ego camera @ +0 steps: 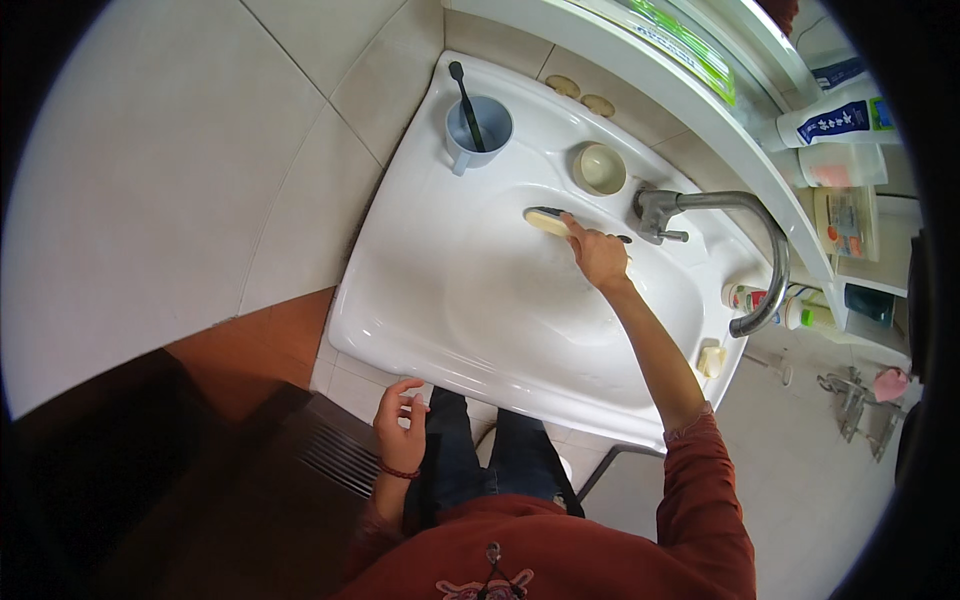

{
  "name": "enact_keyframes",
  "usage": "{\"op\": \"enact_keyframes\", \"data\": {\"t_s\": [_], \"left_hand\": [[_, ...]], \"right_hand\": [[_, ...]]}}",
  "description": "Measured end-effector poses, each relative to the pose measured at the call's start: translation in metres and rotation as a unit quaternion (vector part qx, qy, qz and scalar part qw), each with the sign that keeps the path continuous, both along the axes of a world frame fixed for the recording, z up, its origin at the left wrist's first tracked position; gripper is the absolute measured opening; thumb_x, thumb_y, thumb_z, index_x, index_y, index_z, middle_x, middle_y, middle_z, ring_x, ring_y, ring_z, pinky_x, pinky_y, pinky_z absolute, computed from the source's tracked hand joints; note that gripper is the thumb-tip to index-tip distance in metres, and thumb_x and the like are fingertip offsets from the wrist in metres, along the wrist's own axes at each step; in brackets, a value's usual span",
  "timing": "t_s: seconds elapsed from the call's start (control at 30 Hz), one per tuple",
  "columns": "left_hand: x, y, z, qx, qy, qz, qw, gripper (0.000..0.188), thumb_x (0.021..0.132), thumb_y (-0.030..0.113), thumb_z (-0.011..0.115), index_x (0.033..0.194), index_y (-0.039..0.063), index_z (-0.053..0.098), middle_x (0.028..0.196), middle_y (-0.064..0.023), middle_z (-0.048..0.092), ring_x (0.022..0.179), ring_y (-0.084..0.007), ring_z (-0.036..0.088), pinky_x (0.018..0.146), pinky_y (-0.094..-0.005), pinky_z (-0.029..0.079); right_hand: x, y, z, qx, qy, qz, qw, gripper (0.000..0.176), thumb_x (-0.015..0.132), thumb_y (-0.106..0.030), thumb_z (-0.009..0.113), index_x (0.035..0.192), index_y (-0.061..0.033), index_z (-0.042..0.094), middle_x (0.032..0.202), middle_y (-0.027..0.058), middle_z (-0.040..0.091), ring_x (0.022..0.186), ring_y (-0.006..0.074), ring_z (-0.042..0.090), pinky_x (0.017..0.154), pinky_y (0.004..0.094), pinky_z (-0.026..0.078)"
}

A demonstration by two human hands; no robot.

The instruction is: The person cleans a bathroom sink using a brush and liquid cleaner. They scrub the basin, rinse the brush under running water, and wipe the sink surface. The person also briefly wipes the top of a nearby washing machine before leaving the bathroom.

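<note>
My right hand (601, 255) grips a scrubbing brush (547, 221) with a cream body and a dark strip along its upper edge. The brush lies against the back slope of the white ceramic washbasin (480, 277), left of the tap. Part of it is hidden under my fingers. My left hand (401, 426) hangs at the basin's front edge, loosely curled with nothing in it. Beyond my right hand stand a small pale bowl (600, 169) and a grey metal tap (660, 214) with a long curved spout.
A blue-grey mug (480, 133) holding a black toothbrush (469, 109) stands at the basin's back left. Soap (712, 361) sits on the right rim. Bottles (746, 298) stand behind the spout. A white shelf (675, 82) with toiletries overhangs the back.
</note>
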State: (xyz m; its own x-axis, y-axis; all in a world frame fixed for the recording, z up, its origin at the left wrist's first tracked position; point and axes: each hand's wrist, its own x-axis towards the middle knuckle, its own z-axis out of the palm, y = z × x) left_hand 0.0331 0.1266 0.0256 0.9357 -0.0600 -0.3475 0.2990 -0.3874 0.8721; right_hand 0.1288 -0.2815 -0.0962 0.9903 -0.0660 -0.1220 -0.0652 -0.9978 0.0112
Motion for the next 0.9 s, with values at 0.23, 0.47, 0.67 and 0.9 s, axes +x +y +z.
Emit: {"op": "enact_keyframes", "data": {"t_s": [0.23,0.47,0.67,0.9], "left_hand": [[0.013,0.011,0.000,-0.024,-0.026,-0.018,0.999,0.018,0.090,0.003,0.057,0.108,0.000,0.060,0.103,-0.0075,0.067,0.070,-0.0133,0.065,0.056,-0.0227,0.049],[0.047,0.005,0.009,-0.036,-0.047,-0.037,0.998,0.017,0.092,0.003,0.057,0.108,-0.002,0.060,0.102,-0.0081,0.067,0.069,-0.0128,0.064,0.057,-0.0227,0.050],[0.066,-0.011,0.023,-0.049,-0.035,-0.075,0.995,0.018,0.094,0.003,0.054,0.111,-0.002,0.056,0.108,-0.0088,0.064,0.072,-0.0111,0.062,0.065,-0.0235,0.050],[0.060,-0.009,0.022,-0.050,-0.032,-0.086,0.995,0.017,0.093,0.003,0.055,0.109,-0.003,0.059,0.104,-0.0090,0.066,0.070,-0.0123,0.063,0.062,-0.0237,0.052]], "right_hand": [[-0.043,0.007,0.014,0.098,0.075,-0.248,0.961,0.045,0.089,-0.029,0.061,0.133,-0.0231,0.053,0.083,0.0192,0.068,0.073,0.0381,0.066,0.067,0.0497,0.052],[0.017,0.099,0.024,0.370,-0.129,-0.285,0.875,0.046,0.091,-0.031,0.060,0.133,-0.0133,0.054,0.082,0.0261,0.065,0.075,0.0430,0.064,0.068,0.0497,0.051],[0.040,0.178,0.047,0.371,-0.081,-0.236,0.894,0.046,0.091,-0.028,0.057,0.135,-0.0159,0.052,0.071,0.0261,0.063,0.065,0.0440,0.063,0.065,0.0527,0.051],[0.024,0.126,0.021,0.361,-0.186,-0.394,0.824,0.043,0.093,-0.027,0.057,0.133,-0.0113,0.052,0.074,0.0235,0.065,0.067,0.0419,0.064,0.062,0.0478,0.050]]}}
